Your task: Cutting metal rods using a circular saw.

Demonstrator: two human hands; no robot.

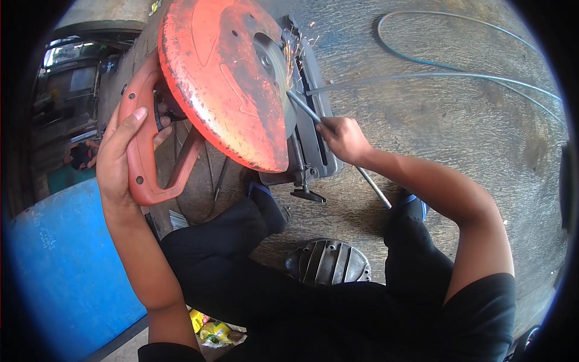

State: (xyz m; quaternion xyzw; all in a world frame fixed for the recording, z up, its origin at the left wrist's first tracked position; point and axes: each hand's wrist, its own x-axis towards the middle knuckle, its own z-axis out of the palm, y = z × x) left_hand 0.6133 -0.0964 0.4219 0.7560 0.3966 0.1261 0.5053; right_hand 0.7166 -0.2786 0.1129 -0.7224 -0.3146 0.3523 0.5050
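Observation:
An orange-red chop saw (223, 78) with a worn, scuffed guard fills the upper middle. My left hand (120, 154) is wrapped round its looped handle, the thumb lying over the outside and fingertips showing at the trigger inside the loop. In my right hand (344, 140) is a thin grey metal rod (374, 188), gripped partway along and slanting from lower right up to the cutting disc (291, 114). Sparks (295, 48) fly upward where disc and rod meet. Beneath them lies the saw's dark base (313, 90), with a clamp screw and crank handle (309, 195) at its near end.
A pale blue hose or cable (422, 60) loops over the rough floor (458, 133) at right. Between my feet sits a ribbed metal cover (329, 262). A blue panel (72, 259) stands at left. Yellow wrappers (214, 330) lie low left, cut rod pieces (178, 219) beside my knee.

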